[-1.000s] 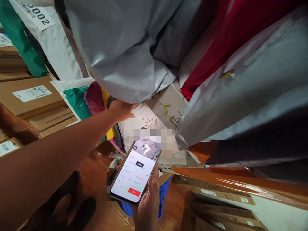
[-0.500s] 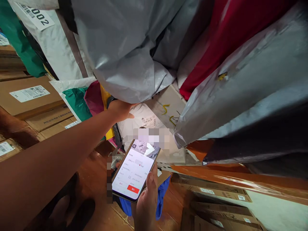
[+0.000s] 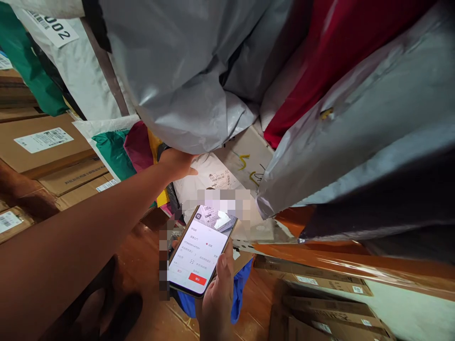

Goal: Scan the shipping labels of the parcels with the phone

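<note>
My right hand (image 3: 215,303) is low in the view, fingers wrapped round a smartphone (image 3: 201,251), thumb lying along its right edge. The screen is lit and faces up, with a red button near the bottom. The text on it is too small to read.

My left hand (image 3: 177,162) is stretched forward, thumb resting on a white parcel (image 3: 206,176). The other fingers are tucked beneath a big grey poly mailer (image 3: 185,80), so I cannot tell whether they are spread or curled.

The white parcel sits just above the phone, under the grey mailer's lower edge, printed label facing me. A red bag (image 3: 320,61) is wedged to the right of the grey mailer. A green-and-white bag (image 3: 112,147) is just left of my wrist. Labelled cardboard boxes (image 3: 46,144) are stacked far left. A blue item (image 3: 239,289) lies beneath the phone on the wooden floor (image 3: 142,265).
</note>
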{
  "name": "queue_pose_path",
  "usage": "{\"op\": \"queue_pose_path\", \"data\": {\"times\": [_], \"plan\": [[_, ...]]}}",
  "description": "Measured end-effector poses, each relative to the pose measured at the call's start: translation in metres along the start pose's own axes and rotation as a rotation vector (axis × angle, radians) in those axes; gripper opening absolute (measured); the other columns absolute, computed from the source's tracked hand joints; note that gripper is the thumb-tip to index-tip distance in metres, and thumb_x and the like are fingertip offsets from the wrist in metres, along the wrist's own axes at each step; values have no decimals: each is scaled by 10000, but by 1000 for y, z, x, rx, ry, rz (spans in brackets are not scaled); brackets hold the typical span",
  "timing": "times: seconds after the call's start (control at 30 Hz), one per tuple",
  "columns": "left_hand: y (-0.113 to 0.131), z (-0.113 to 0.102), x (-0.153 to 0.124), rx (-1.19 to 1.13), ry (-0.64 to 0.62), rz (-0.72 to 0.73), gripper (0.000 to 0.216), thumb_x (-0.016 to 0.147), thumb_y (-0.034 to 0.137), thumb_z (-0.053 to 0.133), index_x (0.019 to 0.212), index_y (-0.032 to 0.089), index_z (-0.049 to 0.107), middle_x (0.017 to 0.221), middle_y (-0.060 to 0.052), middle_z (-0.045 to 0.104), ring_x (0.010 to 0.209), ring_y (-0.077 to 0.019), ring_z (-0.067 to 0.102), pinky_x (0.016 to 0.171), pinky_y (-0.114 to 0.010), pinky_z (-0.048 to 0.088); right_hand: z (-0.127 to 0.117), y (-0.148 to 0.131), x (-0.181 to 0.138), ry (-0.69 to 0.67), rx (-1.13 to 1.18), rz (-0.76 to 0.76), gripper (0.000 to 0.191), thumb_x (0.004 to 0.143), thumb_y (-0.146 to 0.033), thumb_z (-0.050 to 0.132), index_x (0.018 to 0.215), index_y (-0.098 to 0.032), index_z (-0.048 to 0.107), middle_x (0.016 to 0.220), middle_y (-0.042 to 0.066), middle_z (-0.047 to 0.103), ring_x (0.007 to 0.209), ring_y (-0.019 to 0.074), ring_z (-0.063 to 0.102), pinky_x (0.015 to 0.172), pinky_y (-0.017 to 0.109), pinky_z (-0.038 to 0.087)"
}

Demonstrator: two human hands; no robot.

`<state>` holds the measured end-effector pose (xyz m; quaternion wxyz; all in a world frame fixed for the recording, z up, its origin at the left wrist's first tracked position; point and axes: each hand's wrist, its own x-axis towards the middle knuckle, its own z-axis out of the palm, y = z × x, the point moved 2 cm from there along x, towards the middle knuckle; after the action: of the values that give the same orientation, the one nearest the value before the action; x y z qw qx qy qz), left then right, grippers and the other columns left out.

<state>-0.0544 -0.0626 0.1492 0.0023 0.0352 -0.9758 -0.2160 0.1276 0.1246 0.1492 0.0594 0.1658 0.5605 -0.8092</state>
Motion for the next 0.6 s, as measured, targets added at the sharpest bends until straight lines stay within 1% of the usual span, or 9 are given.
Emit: {"op": "queue_pose_path", "data": {"times": [0.1, 0.23, 0.3, 0.37, 0.4, 0.47, 0.53, 0.6], "plan": [[1, -1, -1, -7, -4, -5, 689, 786, 330, 708, 1401, 241, 411, 1426, -143, 480, 1187, -354, 530, 983, -523, 416, -1, 1, 0, -2, -25, 17, 1068, 729, -526, 695, 1502, -157, 57, 1258, 107, 661, 1148, 231, 626, 915, 306, 547], [1, -1, -2, -8, -9, -4, 697, 794, 333, 698, 1414, 259, 387, 1437, -139, 468, 1191, -358, 519, 943, -502, 451, -6, 6, 0, -51, -95, 34, 917, 774, -553, 622, 1493, -206, 171, 1371, 119, 566, 1244, 289, 546, 1024, 429, 472], [1, -1, -2, -1, -10, -1, 695, 801, 332, 690, 1418, 260, 378, 1440, -138, 464, 1197, -363, 510, 924, -495, 466, -8, 9, 1, -66, -90, 35, 872, 779, -541, 620, 1481, -215, 217, 1390, 110, 548, 1274, 298, 513, 1044, 449, 449], [1, -1, -2, 10, -16, -1, 690, 813, 329, 677, 1425, 262, 366, 1437, -141, 467, 1200, -372, 508, 917, -505, 472, -7, 8, 1, -81, -38, 28, 858, 787, -510, 631, 1478, -219, 214, 1358, 99, 580, 1256, 283, 532, 1032, 428, 460], [1, -2, -2, 16, -24, 1, 688, 820, 335, 667, 1430, 263, 357, 1436, -145, 466, 1204, -380, 505, 913, -511, 475, -5, 7, 0, -106, 1, 32, 863, 790, -486, 640, 1481, -229, 192, 1334, 90, 602, 1235, 275, 551, 1023, 416, 466], [1, -2, -1, 25, -50, 9, 679, 835, 379, 638, 1437, 261, 347, 1449, -160, 445, 1224, -399, 487, 905, -522, 480, 1, 0, -2, -212, 84, 62, 912, 774, -412, 678, 1487, -260, 130, 1281, 66, 644, 1186, 270, 590, 1005, 407, 473], [1, -3, 0, 35, -86, 15, 669, 832, 437, 621, 1427, 261, 369, 1468, -168, 415, 1249, -413, 463, 906, -518, 483, 7, -7, -5, -332, 141, 113, 994, 714, -301, 723, 1483, -281, 94, 1221, 50, 682, 1146, 278, 616, 984, 408, 479], [1, -4, 1, 50, -118, 6, 657, 826, 472, 612, 1409, 258, 398, 1490, -160, 387, 1282, -410, 433, 932, -502, 472, 11, -14, -8, -410, 151, 161, 1045, 653, -185, 721, 1475, -281, 82, 1169, 46, 707, 1116, 282, 632, 959, 408, 487]]}}
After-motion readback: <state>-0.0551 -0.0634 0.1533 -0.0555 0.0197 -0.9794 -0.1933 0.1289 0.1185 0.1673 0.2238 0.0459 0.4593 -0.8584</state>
